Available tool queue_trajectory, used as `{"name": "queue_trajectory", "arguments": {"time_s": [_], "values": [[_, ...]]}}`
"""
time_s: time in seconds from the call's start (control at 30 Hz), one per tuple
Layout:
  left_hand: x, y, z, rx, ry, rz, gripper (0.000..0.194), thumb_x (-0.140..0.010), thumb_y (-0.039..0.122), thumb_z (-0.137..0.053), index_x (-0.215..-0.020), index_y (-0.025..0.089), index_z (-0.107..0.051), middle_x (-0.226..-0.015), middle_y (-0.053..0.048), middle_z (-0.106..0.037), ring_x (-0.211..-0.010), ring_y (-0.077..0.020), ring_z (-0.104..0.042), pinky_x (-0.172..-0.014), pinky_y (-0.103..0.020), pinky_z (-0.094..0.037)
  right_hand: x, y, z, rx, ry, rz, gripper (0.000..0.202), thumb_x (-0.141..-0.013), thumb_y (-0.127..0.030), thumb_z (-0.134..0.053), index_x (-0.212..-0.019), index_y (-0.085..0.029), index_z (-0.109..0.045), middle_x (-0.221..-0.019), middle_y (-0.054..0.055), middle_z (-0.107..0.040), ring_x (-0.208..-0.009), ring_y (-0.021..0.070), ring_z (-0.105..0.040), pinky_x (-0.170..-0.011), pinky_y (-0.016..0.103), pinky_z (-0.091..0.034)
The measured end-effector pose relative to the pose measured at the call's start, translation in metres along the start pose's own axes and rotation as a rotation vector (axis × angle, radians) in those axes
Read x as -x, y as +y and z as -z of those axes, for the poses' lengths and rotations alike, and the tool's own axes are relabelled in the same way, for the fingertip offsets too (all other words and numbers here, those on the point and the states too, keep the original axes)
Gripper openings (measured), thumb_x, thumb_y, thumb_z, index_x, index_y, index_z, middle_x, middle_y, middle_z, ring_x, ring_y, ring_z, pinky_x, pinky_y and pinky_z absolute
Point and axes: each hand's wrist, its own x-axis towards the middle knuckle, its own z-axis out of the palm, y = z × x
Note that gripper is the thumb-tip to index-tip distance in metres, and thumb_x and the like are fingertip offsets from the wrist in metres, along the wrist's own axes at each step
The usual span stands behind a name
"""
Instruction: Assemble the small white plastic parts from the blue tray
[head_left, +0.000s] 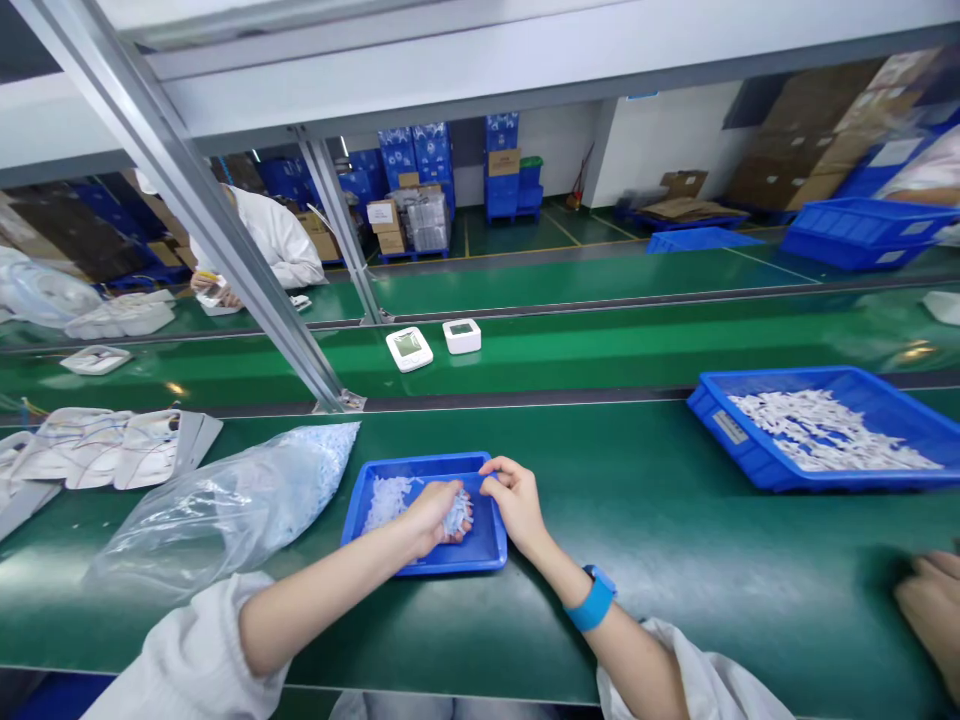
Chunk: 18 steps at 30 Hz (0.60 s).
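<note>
A small blue tray (420, 566) lies on the green bench in front of me, with translucent white pieces (388, 499) in its left part. My left hand (436, 517) is inside the tray, its fingers curled around a handful of small pale-blue pieces (457, 512). Over the tray's right edge is my right hand (511, 492), thumb and forefinger bent toward each other; whatever may be between the tips is too small to make out. A clear plastic bag (247, 500) holding more pale-blue pieces lies left of the tray.
A larger blue bin (757, 476) of white parts stands at right. Two white devices with screens (409, 348) (462, 336) sit on the belt beyond. White casings (112, 445) lie at left, near a metal post (217, 230). Another person's hand (934, 605) is at the right edge.
</note>
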Motion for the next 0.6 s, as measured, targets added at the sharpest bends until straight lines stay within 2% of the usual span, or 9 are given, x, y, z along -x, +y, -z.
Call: {"name": "queue_trajectory", "arguments": {"time_s": [0.1,0.17,0.23,0.43,0.6], "values": [[0.002,0.005,0.003,-0.022,0.007,0.055,0.016,-0.092,0.022,-0.043,-0.082,0.014,-0.053,-0.060,-0.001,-0.057,-0.047,-0.0126,-0.055,-0.048,-0.024,-0.045,0.000,0.000,-0.001,0.000,0.005,-0.004,0.010,-0.057,-0.018,-0.054,-0.065,-0.018,-0.060,-0.041,-0.009,-0.038,-0.039,0.0075,-0.027,-0.042,0.022,-0.020],[0.011,0.010,0.003,-0.022,-0.003,0.067,0.014,-0.092,0.023,-0.044,-0.087,0.015,-0.054,-0.069,-0.001,-0.059,-0.054,-0.0125,-0.058,-0.057,-0.027,-0.051,0.000,0.000,-0.001,-0.004,0.007,-0.008,0.010,-0.057,-0.019,-0.054,-0.066,-0.018,-0.060,-0.041,-0.009,-0.039,-0.040,0.0078,-0.028,-0.043,0.022,-0.021],[0.021,0.014,0.000,-0.032,-0.004,0.079,0.012,-0.093,0.024,-0.044,-0.090,0.017,-0.053,-0.076,-0.001,-0.059,-0.058,-0.0124,-0.059,-0.063,-0.029,-0.053,0.000,0.000,-0.001,-0.007,0.006,-0.012,0.010,-0.058,-0.019,-0.054,-0.066,-0.018,-0.060,-0.041,-0.009,-0.040,-0.039,0.0078,-0.028,-0.043,0.021,-0.022],[0.032,0.020,-0.009,-0.110,0.017,0.101,0.011,-0.090,0.023,-0.046,-0.098,0.017,-0.050,-0.087,-0.004,-0.057,-0.059,-0.0143,-0.060,-0.064,-0.033,-0.053,0.000,0.000,0.000,0.001,-0.009,-0.018,0.010,-0.059,-0.019,-0.055,-0.068,-0.018,-0.059,-0.041,-0.010,-0.041,-0.038,0.0073,-0.027,-0.042,0.021,-0.021],[0.029,0.020,-0.004,-0.173,0.056,0.014,0.041,-0.084,0.005,-0.050,-0.121,0.017,-0.038,-0.088,-0.007,-0.062,-0.063,-0.0159,-0.064,-0.071,-0.035,-0.053,0.000,0.001,0.000,0.014,-0.011,-0.018,0.009,-0.060,-0.019,-0.055,-0.067,-0.018,-0.060,-0.041,-0.010,-0.040,-0.038,0.0074,-0.026,-0.042,0.022,-0.020]]}}
